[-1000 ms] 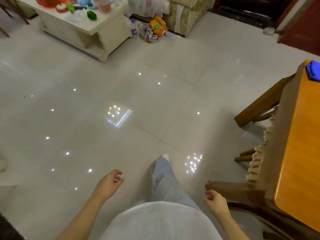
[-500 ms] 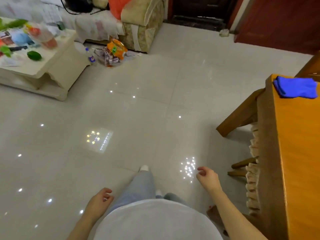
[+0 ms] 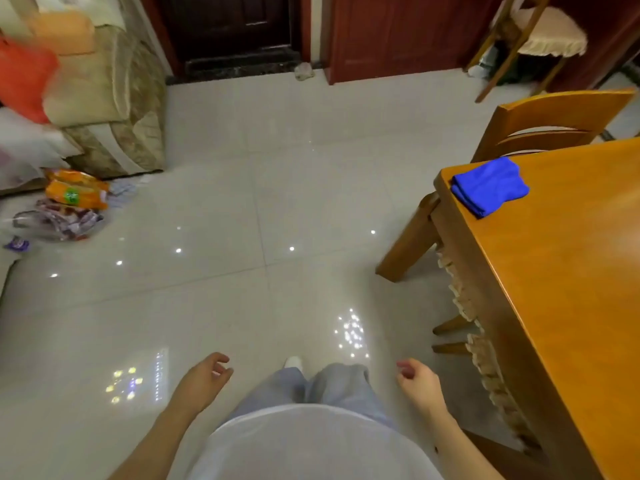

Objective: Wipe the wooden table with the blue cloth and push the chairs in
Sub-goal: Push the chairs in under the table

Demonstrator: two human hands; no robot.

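A glossy pale tiled floor (image 3: 242, 209) fills the head view, with the wooden table (image 3: 568, 271) at the right. The blue cloth (image 3: 489, 186) lies folded on the table's far corner, well apart from both hands. The left hand (image 3: 202, 379) and right hand (image 3: 417, 379) hang low with fingers loosely curled, holding nothing. A chair (image 3: 550, 123) stands beyond the table.

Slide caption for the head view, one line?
Standing beside the wooden table, left hand and right hand empty, folded blue cloth lying at the table's corner.
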